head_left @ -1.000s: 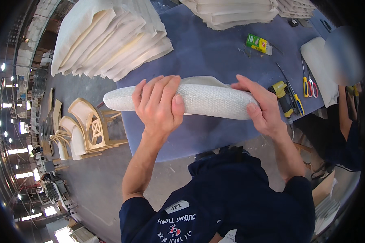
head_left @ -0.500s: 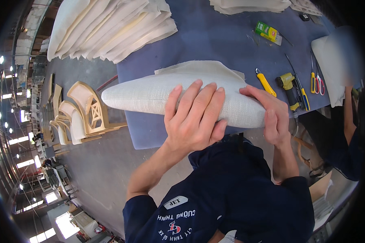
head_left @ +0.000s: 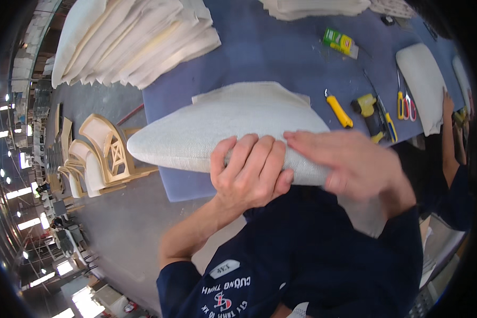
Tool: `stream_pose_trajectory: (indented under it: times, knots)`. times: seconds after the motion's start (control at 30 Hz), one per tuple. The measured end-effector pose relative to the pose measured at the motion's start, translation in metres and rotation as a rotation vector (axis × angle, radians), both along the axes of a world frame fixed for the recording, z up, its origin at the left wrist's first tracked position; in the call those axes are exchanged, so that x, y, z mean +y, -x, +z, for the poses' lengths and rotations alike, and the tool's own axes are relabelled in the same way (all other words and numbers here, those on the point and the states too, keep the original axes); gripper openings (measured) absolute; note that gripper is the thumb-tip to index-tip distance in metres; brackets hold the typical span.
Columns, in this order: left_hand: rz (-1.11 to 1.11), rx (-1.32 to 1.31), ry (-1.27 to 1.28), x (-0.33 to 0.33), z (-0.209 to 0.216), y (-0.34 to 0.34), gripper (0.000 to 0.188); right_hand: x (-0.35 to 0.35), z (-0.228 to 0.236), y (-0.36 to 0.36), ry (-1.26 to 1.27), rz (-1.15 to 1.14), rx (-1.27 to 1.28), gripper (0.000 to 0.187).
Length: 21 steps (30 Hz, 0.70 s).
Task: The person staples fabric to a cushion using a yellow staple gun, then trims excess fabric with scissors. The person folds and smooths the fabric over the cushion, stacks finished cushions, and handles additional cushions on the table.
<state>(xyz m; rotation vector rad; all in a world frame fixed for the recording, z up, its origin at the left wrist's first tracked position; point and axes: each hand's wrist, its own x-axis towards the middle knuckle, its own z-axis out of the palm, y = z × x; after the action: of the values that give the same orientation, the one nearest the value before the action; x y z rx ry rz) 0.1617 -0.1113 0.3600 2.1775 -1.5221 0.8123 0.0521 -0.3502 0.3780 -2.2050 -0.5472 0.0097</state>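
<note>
A padded seat cushion (head_left: 233, 116) covered in pale woven fabric lies across the near edge of the table, its narrow rounded end to the left. Loose fabric sticks out along its far side. Over the near edge my left hand (head_left: 249, 172) curls its fingers, gripping the cushion with the thumb to the right. My right hand (head_left: 360, 161), smeared by motion, rests on the cushion's right part with its fingers stretched out toward the left. The cushion's underside is hidden.
The blue table (head_left: 249, 47) holds a fabric stack (head_left: 138, 42), a green-yellow packet (head_left: 340, 42), a yellow-handled cutter (head_left: 339, 110), a yellow tool (head_left: 364, 105), screwdrivers and scissors (head_left: 409, 107). Wooden chair frames (head_left: 108, 148) stand left. At right, another person's hand (head_left: 448, 103) touches a pale cushion (head_left: 421, 79).
The cushion has tilted so more of its top face shows. My right hand has moved left from the cushion's right end onto its near right part; my left hand keeps its grip.
</note>
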Motion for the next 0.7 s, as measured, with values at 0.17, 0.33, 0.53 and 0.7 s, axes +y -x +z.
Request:
stream_pose_trajectory:
  times: [0.17,0.33,0.53,0.7]
  knots:
    - [0.023,0.021,0.056,0.014,-0.012,0.015,0.053,-0.034,-0.077,-0.091,-0.110,-0.255,0.407,0.062]
    - [0.052,0.048,0.043,0.025,-0.022,0.025,0.049,-0.021,-0.230,-0.171,0.262,-0.485,0.344,0.060]
    - [0.075,0.059,0.004,0.028,-0.021,0.028,0.052,-0.004,-0.252,-0.202,0.440,-0.448,0.652,0.037]
    - [0.075,0.065,0.001,0.025,-0.021,0.027,0.052,-0.009,-0.292,-0.207,0.148,-0.505,0.455,0.032]
